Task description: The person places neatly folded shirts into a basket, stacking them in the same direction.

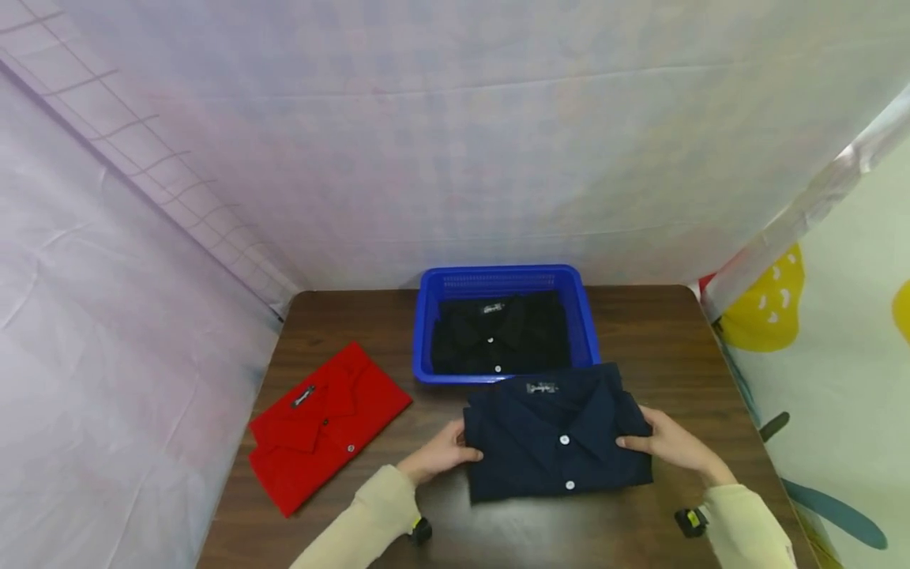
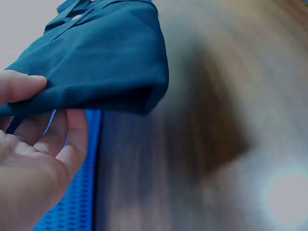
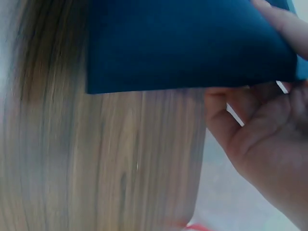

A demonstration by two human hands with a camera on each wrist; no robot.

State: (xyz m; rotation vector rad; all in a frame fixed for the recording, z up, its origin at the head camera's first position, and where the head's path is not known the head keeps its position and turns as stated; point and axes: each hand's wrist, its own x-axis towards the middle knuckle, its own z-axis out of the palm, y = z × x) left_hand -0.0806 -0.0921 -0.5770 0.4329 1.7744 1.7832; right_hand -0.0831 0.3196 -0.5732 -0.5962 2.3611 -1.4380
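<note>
Navy shirt (image 1: pixel 529 450): folded, collar to the far side, raised above the table (image 1: pixel 661 332), its far edge over the basket's near rim in the head view
Left hand (image 1: pixel 439 454): pinching the shirt's left edge, thumb on top
Right hand (image 1: pixel 675 442): pinching the right edge, thumb on top
Basket (image 1: pixel 588 320): blue, far middle, a folded black shirt (image 1: pixel 462 340) inside
Red shirt (image 1: pixel 320 466): folded, slanted, left on the table
</note>
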